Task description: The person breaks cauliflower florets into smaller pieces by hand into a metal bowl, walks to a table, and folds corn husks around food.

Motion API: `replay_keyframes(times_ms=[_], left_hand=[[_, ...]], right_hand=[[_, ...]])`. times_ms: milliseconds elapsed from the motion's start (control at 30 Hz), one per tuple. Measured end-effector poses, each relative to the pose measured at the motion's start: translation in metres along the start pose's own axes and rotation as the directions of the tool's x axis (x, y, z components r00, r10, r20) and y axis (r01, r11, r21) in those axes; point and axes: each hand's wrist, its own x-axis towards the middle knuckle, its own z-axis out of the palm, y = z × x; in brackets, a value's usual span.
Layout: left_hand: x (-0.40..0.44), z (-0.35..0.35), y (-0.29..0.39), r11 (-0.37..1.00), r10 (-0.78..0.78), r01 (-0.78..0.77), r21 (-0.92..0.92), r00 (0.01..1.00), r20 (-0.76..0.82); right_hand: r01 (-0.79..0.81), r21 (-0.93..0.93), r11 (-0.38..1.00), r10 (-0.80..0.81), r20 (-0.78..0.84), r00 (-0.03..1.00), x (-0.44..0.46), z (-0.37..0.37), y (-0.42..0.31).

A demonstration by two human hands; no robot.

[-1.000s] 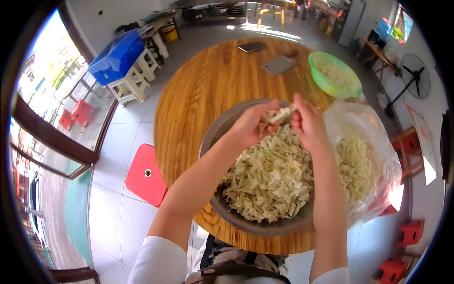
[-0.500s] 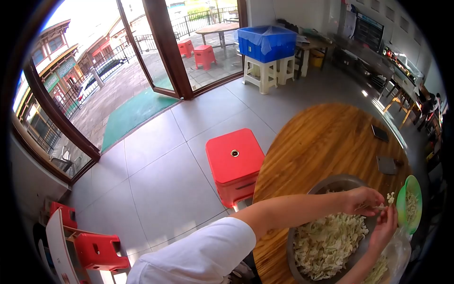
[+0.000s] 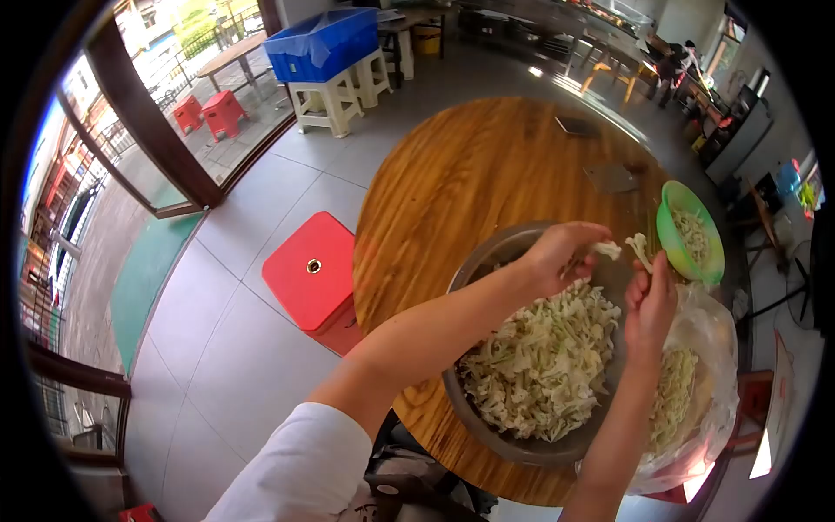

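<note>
Above a wide metal basin [image 3: 489, 252], my left hand [image 3: 564, 254] pinches a small pale cauliflower piece [image 3: 608, 250]. My right hand [image 3: 652, 300] grips the stem of another cauliflower floret [image 3: 638, 247], its head pointing up. A narrow gap separates the two pieces. Below my hands, a heap of cut pale-green and white cauliflower pieces [image 3: 544, 361] fills much of the basin. Beyond my right hand stands a green bowl [image 3: 666, 222] holding more pale pieces. A clear plastic bag [image 3: 715, 335] with similar pieces lies to the right of my right forearm.
The round wooden table [image 3: 452, 174] carries a dark phone-like object [image 3: 576, 126] and a flat, cleaver-like blade [image 3: 611, 178]. A red stool [image 3: 311, 270] stands left of it. Farther back, a blue crate [image 3: 322, 48] rests on white stools [image 3: 326, 104].
The view has swung right and down. My hands, together before, are now apart, each with its own cauliflower piece.
</note>
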Motion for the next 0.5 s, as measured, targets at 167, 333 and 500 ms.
replay_keyframes(times_ms=[167,333,500], left_hand=[[0.006,-0.003,0.002,0.996,-0.053,0.041,-0.075,0.985,-0.163],[0.006,-0.004,0.000,0.998,-0.059,0.053,-0.042,0.984,-0.169],[0.007,-0.006,-0.002,1.000,-0.018,0.017,-0.010,0.992,-0.128]], right_hand=[[-0.021,-0.145,0.989,0.010,-0.078,0.997,-0.001,0.002,-0.003],[-0.064,-0.455,0.888,0.002,-0.135,0.991,0.003,-0.003,-0.005],[-0.011,-0.878,0.479,0.065,0.023,0.998,0.014,-0.015,0.008]])
